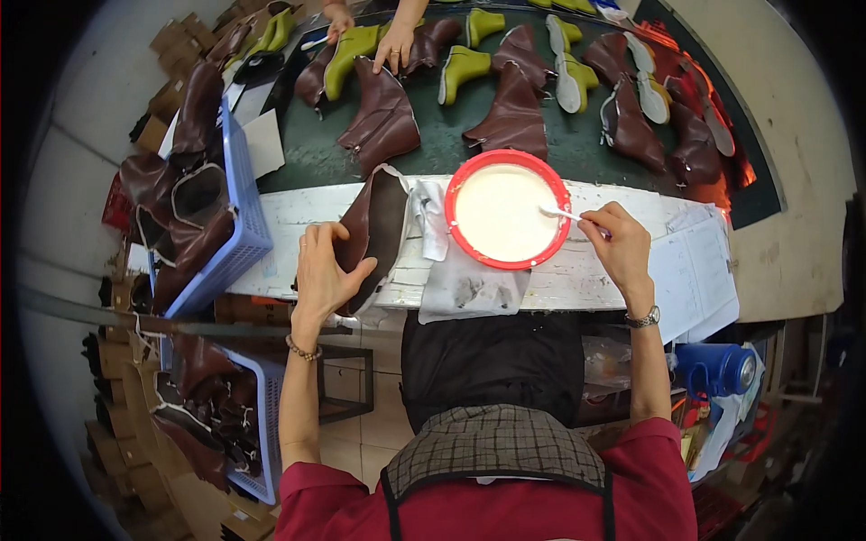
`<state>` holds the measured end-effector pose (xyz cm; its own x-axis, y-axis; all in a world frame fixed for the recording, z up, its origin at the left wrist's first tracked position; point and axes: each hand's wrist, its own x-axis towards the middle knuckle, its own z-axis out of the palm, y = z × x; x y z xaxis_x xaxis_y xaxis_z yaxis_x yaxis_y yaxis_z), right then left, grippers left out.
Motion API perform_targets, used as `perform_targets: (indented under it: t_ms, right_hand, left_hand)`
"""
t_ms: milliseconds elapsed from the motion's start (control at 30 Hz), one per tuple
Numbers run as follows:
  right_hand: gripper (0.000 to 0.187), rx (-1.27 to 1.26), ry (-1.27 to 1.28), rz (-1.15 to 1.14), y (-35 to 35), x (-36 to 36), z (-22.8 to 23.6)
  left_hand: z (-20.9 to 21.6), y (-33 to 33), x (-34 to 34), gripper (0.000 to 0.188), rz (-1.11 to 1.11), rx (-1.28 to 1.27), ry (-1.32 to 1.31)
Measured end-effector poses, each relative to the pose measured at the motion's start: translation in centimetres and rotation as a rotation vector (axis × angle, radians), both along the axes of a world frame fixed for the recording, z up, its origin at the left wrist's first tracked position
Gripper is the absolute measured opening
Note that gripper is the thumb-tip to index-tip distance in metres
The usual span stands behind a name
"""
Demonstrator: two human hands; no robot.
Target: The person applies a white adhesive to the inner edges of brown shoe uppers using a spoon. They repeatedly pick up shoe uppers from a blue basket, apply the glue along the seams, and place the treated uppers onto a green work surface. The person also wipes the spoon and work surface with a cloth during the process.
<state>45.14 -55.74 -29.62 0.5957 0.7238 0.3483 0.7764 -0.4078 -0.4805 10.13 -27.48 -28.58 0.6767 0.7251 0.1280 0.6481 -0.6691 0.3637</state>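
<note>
A brown leather boot upper (360, 216) lies at the near edge of the white board, its open side turned to the right. My left hand (327, 268) grips its lower left edge, thumb toward the opening. Between the fingers of my right hand (619, 243) is a small white brush (561, 214), which looks like a toothbrush. The brush head is over the right side of a red bowl (451, 224) filled with a cream-white liquid (502, 209). Whether its bristles touch the liquid I cannot tell. A stained white cloth (474, 293) lies just below the bowl.
Blue baskets (255, 216) of brown uppers stand at the left. Across the dark green table (442, 131) are more brown uppers and yellow-green boot shapes. Another person's hands (394, 45) touch boots there. Papers (693, 275) and a blue flask (713, 369) are at the right.
</note>
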Motion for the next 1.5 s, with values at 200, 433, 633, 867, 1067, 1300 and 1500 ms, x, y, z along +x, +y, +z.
perform_targets:
  t_ms: [200,433,633,867,1067,1300,1500]
  right_hand:
    - [0.012,-0.083,-0.143,0.107,0.1,-2.2,1.4]
    - [0.012,0.027,0.035,0.031,-0.8,-2.8,-0.1]
    - [0.012,0.268,0.113,0.122,0.2,-2.2,-0.2]
    - [0.013,0.389,0.062,0.575,6.4,-5.1,5.6]
    - [0.014,0.432,0.058,0.485,6.9,-5.3,5.1]
    - [0.014,0.466,0.118,0.392,6.4,-7.4,4.1]
    - [0.013,0.438,0.174,0.409,6.1,-7.1,3.9]
  left_hand:
    - [-0.7,3.4,0.7,0.102,-0.080,-0.029,0.003]
    - [2.9,5.0,0.6,0.036,0.124,-0.208,-0.218]
    - [7.3,1.5,0.2,0.035,-0.054,-0.732,-0.444]
    - [9.6,-1.4,2.1,0.032,-0.173,-1.032,-0.327]
    - [9.8,-2.3,1.8,0.030,-0.142,-0.939,-0.660]
    - [9.5,-4.5,2.3,0.023,0.003,-0.411,-0.878]
    - [9.0,-3.9,2.3,0.024,0.020,-0.542,-0.851]
